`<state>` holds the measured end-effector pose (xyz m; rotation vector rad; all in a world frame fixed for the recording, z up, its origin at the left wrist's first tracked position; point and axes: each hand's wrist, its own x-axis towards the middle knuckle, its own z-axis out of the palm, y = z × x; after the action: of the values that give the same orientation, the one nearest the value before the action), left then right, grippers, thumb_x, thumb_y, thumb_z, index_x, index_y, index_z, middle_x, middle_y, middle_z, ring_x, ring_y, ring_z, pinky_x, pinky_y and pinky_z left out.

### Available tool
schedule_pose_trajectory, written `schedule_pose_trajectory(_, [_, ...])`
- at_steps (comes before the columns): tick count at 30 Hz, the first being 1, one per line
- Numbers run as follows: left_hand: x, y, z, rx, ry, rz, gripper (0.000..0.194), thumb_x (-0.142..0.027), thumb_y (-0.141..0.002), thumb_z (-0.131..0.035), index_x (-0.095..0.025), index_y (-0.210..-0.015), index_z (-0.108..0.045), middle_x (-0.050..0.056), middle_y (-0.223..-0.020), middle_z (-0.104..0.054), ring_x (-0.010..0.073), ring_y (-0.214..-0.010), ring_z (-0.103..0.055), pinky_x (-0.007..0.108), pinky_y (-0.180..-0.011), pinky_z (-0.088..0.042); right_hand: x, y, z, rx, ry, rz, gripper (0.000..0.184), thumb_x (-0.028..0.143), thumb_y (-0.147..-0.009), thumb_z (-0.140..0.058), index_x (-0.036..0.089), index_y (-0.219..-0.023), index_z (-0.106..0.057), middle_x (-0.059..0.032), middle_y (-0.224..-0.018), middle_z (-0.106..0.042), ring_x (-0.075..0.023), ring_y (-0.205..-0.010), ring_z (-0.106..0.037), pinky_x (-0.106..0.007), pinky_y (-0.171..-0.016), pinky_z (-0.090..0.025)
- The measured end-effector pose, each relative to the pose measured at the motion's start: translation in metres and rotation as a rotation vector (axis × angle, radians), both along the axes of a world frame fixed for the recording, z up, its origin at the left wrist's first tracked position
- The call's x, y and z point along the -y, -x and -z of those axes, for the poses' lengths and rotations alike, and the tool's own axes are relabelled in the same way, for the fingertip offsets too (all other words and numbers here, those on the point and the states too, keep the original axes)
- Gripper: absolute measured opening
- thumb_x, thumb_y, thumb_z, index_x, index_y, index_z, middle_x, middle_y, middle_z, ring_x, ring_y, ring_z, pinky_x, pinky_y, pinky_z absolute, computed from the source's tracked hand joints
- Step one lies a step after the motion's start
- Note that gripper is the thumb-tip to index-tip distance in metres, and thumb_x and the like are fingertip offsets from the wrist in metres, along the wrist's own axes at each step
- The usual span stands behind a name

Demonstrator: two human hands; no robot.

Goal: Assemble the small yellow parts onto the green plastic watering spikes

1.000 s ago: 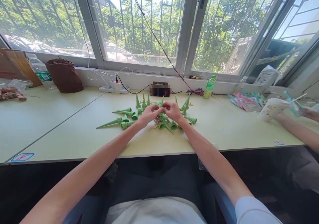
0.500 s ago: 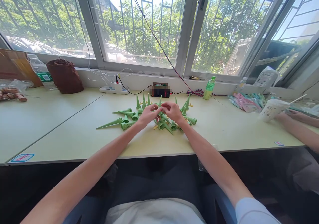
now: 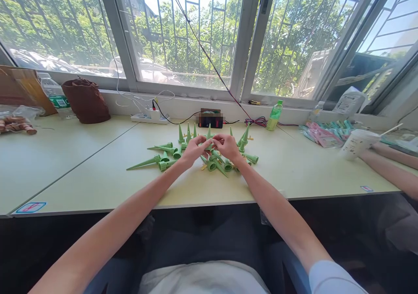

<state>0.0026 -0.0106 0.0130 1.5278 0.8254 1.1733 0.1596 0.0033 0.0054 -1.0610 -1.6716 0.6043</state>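
My left hand [image 3: 195,149] and my right hand [image 3: 226,146] meet over a heap of green plastic plant watering spikes on the table. Both sets of fingers are closed around one watering spike [image 3: 209,131], whose pointed tip rises between them. The fingers hide its lower part. To the left of my hands lie loose spikes, one long spike [image 3: 143,162] pointing left. A spike with a small yellow valve [image 3: 250,138] stands upright at the right. Below my hands, open round collars of spikes [image 3: 211,166] face me.
Behind the heap stands a phone [image 3: 210,120] with a cable. A green bottle [image 3: 274,116], a white cup with a straw [image 3: 359,144] and pink packets [image 3: 321,135] are to the right, near another person's arms [image 3: 385,167]. A brown bag [image 3: 85,100] and power strip [image 3: 150,118] are left.
My hands stay together on the spike, with only slight finger movement; its tip has shifted a little to the left. The other person's arms at the right have moved slightly.
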Motion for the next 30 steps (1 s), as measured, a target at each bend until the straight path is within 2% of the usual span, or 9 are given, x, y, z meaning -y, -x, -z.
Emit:
schedule_pose_trajectory(7, [-0.006,0.000,0.004,0.037,0.068,-0.088,0.048,-0.053,-0.066,-0.077,-0.016,-0.079,-0.050,0.004,-0.074,-0.066,0.0135,-0.053,-0.063,0.025,-0.048,-0.050,0.000,-0.002,-0.002,0.107,-0.175,0.146,0.012,0.024,-0.079,-0.059,0.017,-0.079,-0.069,-0.0050,-0.078,-0.072,-0.0166,-0.072,-0.067,-0.027,-0.072,-0.052])
schedule_pose_trajectory(12, [-0.009,0.000,0.006,0.030,0.073,-0.136,0.049,-0.053,-0.063,-0.079,-0.016,-0.077,-0.051,0.001,-0.067,-0.062,0.0115,-0.046,-0.058,0.024,-0.042,-0.046,0.003,-0.002,-0.005,0.093,-0.232,0.172,0.015,0.028,-0.078,-0.062,0.017,-0.077,-0.070,-0.0042,-0.073,-0.071,-0.0147,-0.062,-0.060,-0.027,-0.066,-0.049])
schedule_pose_trajectory(17, [-0.010,0.002,0.006,0.022,0.053,-0.176,0.045,-0.052,-0.065,-0.078,-0.016,-0.073,-0.052,-0.002,-0.057,-0.057,0.0081,-0.039,-0.050,0.022,-0.037,-0.040,0.004,0.000,-0.003,0.006,-0.234,0.116,0.013,0.028,-0.078,-0.062,0.017,-0.077,-0.068,-0.0047,-0.073,-0.071,-0.0159,-0.065,-0.064,-0.027,-0.066,-0.051])
schedule_pose_trajectory(21, [-0.011,0.003,0.008,0.013,0.027,-0.170,0.043,-0.052,-0.068,-0.076,-0.015,-0.073,-0.055,-0.004,-0.050,-0.052,0.0070,-0.036,-0.045,0.021,-0.035,-0.035,0.002,0.002,0.001,-0.049,-0.189,0.015,0.015,0.032,-0.080,-0.060,0.018,-0.079,-0.066,-0.0027,-0.066,-0.067,-0.0167,-0.061,-0.065,-0.028,-0.062,-0.053])
schedule_pose_trajectory(24, [-0.012,0.003,0.009,0.020,0.028,-0.155,0.043,-0.053,-0.068,-0.076,-0.015,-0.073,-0.056,-0.003,-0.052,-0.053,0.0067,-0.036,-0.045,0.021,-0.035,-0.035,0.002,0.003,0.002,-0.095,-0.164,-0.045,0.016,0.034,-0.080,-0.061,0.018,-0.079,-0.064,-0.0026,-0.066,-0.067,-0.0178,-0.062,-0.067,-0.028,-0.061,-0.054])
schedule_pose_trajectory(30, [-0.012,0.002,0.008,0.034,0.039,-0.110,0.046,-0.055,-0.066,-0.076,-0.014,-0.074,-0.059,-0.001,-0.060,-0.056,0.0075,-0.041,-0.049,0.022,-0.037,-0.039,0.004,0.004,0.000,-0.099,-0.136,-0.064,0.013,0.031,-0.078,-0.061,0.018,-0.079,-0.065,-0.0028,-0.068,-0.068,-0.0178,-0.064,-0.068,-0.028,-0.064,-0.054])
